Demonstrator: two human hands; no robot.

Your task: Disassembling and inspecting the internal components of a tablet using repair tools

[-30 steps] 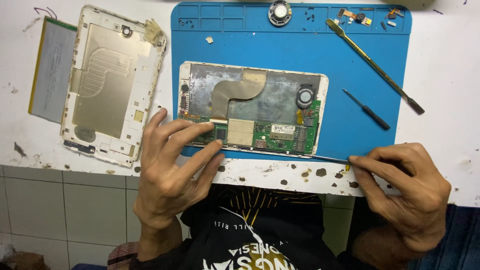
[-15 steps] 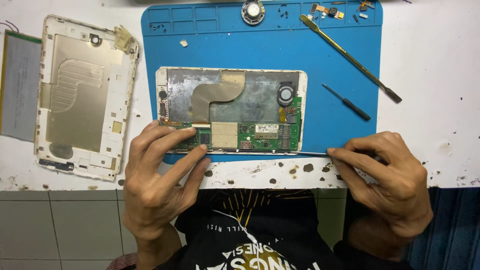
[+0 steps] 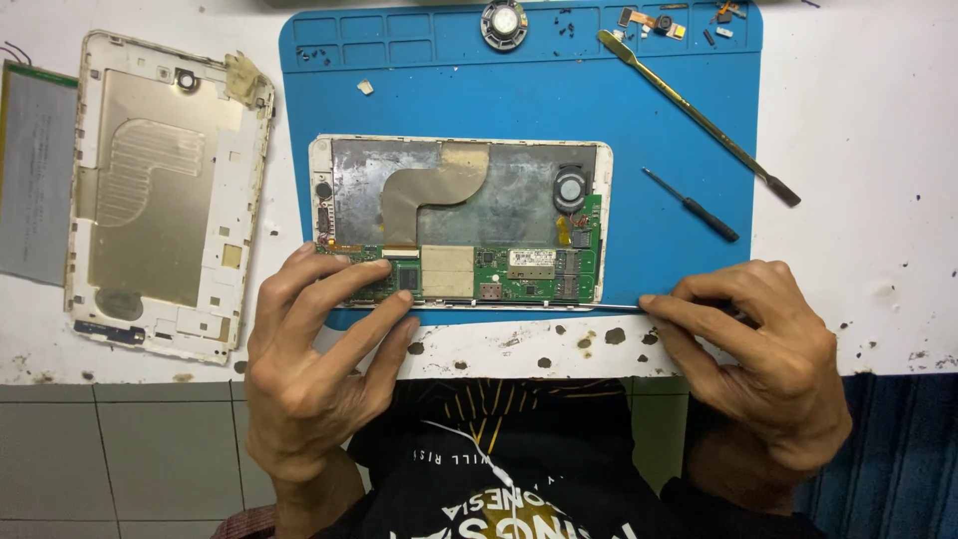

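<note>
Head view: the opened white-framed tablet with green circuit board (image 3: 459, 220) lies on the blue silicone work mat (image 3: 519, 100); the left hand (image 3: 314, 364) presses spread fingers on its lower-left edge; the right hand (image 3: 763, 354) pinches a thin metal pry tool (image 3: 609, 305) along the bottom edge; a detached white back cover (image 3: 165, 195) lies left.
</note>
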